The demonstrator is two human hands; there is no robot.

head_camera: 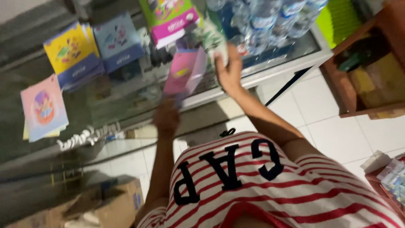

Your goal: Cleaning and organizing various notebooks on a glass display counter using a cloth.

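Pink booklet (pixel 184 71) looks thin, light and bendy, best pinched at an edge. Right hand (pixel 229 67) fingers close on a cloth; blurred left hand (pixel 166 119), grip unclear.

Flat colourful packages are being displayed on a glass counter.
A pink package (pixel 184 71) is being held centrally; yellow (pixel 69 47), blue (pixel 117 39) and pale pink (pixel 43 106) packages are lying leftward.

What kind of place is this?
Probably a small shop: a glass counter bears stacks of colourful booklets, with packed water bottles beside them and a cardboard box on the tiled floor.
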